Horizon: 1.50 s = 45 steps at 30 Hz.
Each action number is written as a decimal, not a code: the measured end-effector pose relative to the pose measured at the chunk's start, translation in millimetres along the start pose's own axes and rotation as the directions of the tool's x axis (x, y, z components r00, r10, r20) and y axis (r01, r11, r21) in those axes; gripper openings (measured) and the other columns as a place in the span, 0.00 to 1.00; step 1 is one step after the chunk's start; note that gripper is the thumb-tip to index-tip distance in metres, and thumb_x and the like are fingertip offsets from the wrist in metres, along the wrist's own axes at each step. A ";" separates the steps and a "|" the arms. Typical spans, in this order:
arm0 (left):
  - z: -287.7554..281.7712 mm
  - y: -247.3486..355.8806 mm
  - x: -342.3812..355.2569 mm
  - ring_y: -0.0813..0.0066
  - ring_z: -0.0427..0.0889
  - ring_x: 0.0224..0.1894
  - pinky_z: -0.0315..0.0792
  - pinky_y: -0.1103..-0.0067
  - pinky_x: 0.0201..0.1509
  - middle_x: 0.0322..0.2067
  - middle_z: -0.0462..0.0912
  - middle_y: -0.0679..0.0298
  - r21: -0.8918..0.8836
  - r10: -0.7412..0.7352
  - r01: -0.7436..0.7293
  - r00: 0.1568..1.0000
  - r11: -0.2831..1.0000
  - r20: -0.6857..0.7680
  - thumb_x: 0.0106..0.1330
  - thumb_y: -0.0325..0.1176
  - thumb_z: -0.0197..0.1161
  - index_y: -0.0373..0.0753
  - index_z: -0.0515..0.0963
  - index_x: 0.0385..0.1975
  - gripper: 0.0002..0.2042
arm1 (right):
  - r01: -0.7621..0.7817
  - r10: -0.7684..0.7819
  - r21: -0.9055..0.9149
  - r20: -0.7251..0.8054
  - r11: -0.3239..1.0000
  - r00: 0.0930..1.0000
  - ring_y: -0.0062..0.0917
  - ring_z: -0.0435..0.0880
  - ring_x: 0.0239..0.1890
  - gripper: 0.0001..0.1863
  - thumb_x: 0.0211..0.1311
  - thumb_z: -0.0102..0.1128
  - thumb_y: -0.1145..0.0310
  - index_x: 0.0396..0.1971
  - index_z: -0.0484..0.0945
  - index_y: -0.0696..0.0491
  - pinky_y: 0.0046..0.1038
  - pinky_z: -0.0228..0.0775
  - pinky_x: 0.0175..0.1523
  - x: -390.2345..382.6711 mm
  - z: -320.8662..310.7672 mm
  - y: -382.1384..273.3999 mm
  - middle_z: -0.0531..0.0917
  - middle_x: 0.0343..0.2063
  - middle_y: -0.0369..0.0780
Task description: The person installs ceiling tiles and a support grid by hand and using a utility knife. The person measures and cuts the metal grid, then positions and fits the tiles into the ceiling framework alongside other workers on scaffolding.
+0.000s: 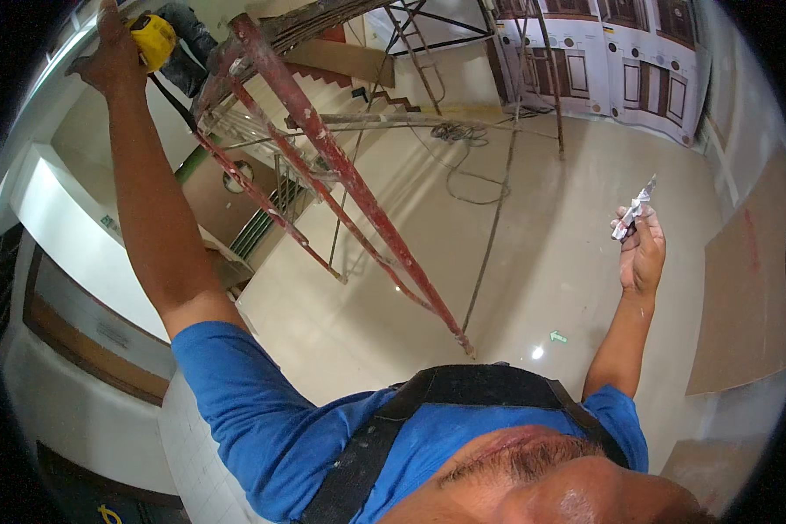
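Note:
My left arm stretches up at the far left. My left hand (116, 54) has its fingers apart beside a pale ledge. Directly to its right, near the scaffold's top, is a rounded yellow object (153, 42) with dark markings; I cannot tell whether the hand touches it. A black bag-like item (186, 48) sits beyond that. On the right side, my right hand (642, 249) is raised and closed on a crumpled white packet (639, 208) with a narrow pointed end sticking upward. White smears mark that hand's fingers and wrist.
A paint-spattered red scaffold (349, 179) with wooden planks (310, 24) rises ahead of me. Loose cable (476, 183) lies on the glossy tile floor (410, 236), which also bears a green arrow (558, 337). Brown board (747, 288) leans at right; printed sheeting (585, 65) covers the far wall.

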<state>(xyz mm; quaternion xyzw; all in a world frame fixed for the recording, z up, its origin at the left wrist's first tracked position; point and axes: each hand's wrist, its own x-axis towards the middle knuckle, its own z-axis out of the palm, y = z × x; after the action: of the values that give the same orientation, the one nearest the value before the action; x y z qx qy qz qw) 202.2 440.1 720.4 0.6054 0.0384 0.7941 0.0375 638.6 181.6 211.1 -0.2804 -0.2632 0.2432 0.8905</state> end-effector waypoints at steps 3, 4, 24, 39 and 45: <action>-10.4 -8.3 7.4 0.56 0.77 0.58 0.74 0.69 0.59 0.61 0.70 0.46 0.038 -0.071 0.067 0.990 0.997 0.118 0.54 0.56 0.74 0.15 0.56 0.62 0.52 | -0.003 0.003 0.025 -0.005 1.000 1.000 0.27 0.85 0.39 0.07 0.72 0.52 0.70 0.44 0.75 0.56 0.31 0.80 0.45 -16.5 11.3 23.5 0.83 0.36 0.41; -15.2 -17.8 16.5 0.56 0.77 0.58 0.74 0.69 0.59 0.61 0.70 0.46 0.025 -0.075 0.072 0.991 0.997 0.108 0.54 0.56 0.74 0.15 0.56 0.62 0.52 | 0.008 -0.008 0.013 -0.004 1.000 1.000 0.27 0.85 0.39 0.07 0.72 0.52 0.70 0.44 0.75 0.56 0.31 0.80 0.45 -15.7 14.6 19.5 0.83 0.36 0.41; -70.3 -230.6 61.2 0.59 0.71 0.64 0.58 0.69 0.71 0.62 0.72 0.50 0.872 0.189 -0.386 0.920 0.300 0.342 0.46 0.71 0.70 0.33 0.63 0.66 0.54 | 0.151 -0.176 -0.211 -0.106 0.966 0.979 0.27 0.83 0.39 0.08 0.72 0.50 0.72 0.46 0.74 0.57 0.32 0.79 0.48 -19.4 -13.4 29.0 0.83 0.38 0.46; -13.8 -183.4 -28.8 0.59 0.77 0.48 0.69 0.66 0.53 0.49 0.77 0.53 0.731 -0.260 -0.217 0.839 0.646 0.479 0.61 0.56 0.61 0.35 0.70 0.56 0.32 | 0.248 -0.274 -0.209 -0.106 0.946 0.956 0.29 0.82 0.44 0.13 0.71 0.51 0.74 0.52 0.72 0.60 0.32 0.79 0.50 -10.2 -43.3 39.7 0.81 0.43 0.44; 28.3 -192.0 -44.3 0.59 0.78 0.42 0.73 0.64 0.46 0.44 0.78 0.54 0.650 -0.306 -0.031 0.864 0.759 0.400 0.65 0.51 0.59 0.36 0.72 0.52 0.26 | 0.259 -0.289 -0.192 -0.143 0.946 0.947 0.30 0.83 0.44 0.14 0.71 0.51 0.75 0.54 0.72 0.61 0.33 0.79 0.50 -7.4 -40.6 43.8 0.81 0.44 0.45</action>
<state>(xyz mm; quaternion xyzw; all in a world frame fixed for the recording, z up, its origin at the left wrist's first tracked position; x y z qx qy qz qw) 243.7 626.7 665.0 0.7552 0.3402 0.5511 -0.1010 645.2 193.9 152.5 -0.3360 -0.2429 0.0685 0.9074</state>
